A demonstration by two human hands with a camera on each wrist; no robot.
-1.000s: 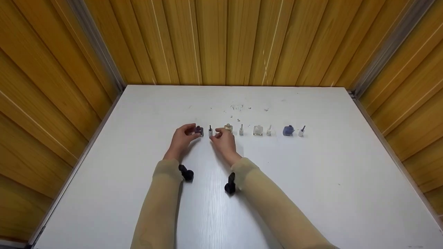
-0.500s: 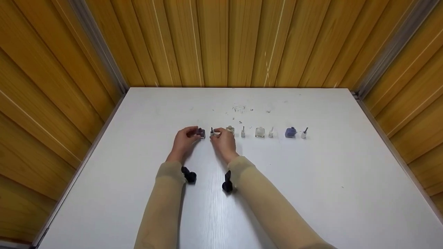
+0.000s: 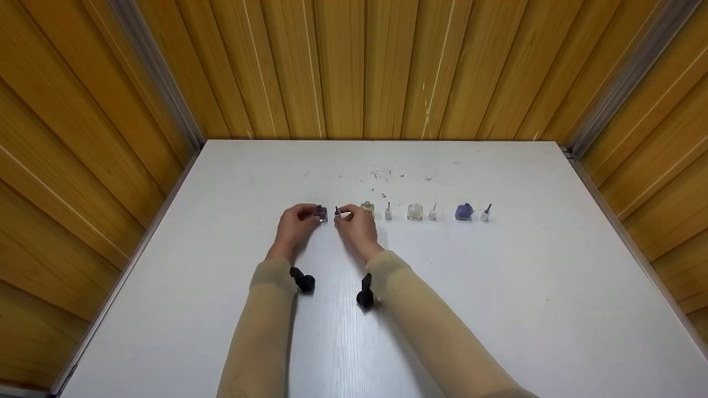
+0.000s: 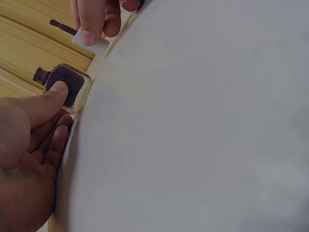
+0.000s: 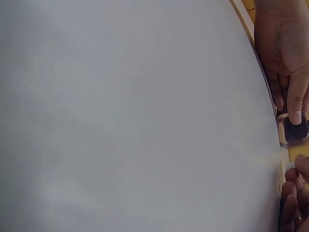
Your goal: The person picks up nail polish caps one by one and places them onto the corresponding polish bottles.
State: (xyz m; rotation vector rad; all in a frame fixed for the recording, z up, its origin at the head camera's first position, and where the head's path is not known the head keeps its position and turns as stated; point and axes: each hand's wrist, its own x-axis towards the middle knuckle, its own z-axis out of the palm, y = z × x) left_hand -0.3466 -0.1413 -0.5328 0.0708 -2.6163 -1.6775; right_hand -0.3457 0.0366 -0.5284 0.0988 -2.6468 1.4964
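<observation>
My left hand (image 3: 293, 229) grips a small square bottle of dark purple nail polish (image 4: 71, 77), its thumb flat against the near face. The bottle is upright and uncapped, with polish smeared round its neck. Just to its right, my right hand (image 3: 358, 228) pinches the white cap (image 4: 98, 47) of a nail polish brush between thumb and fingers. The dark brush (image 4: 62, 26) points up from that cap, which is largely covered by the fingers in the head view. A short gap separates cap and bottle.
Right of my hands, a row holds a pale gold bottle (image 3: 368, 207), a clear bottle (image 3: 415, 212) and a blue bottle (image 3: 464, 212). Beside each stands its white brush cap (image 3: 485, 215), brush up. Dark flecks (image 3: 381, 174) mark the white table (image 3: 475, 309) behind; wooden panels (image 3: 343, 66) enclose it.
My right hand's fingers have closed in on the white brush cap, which was more exposed a second ago. The left hand keeps its place at the purple bottle. The head view has shifted slightly.
</observation>
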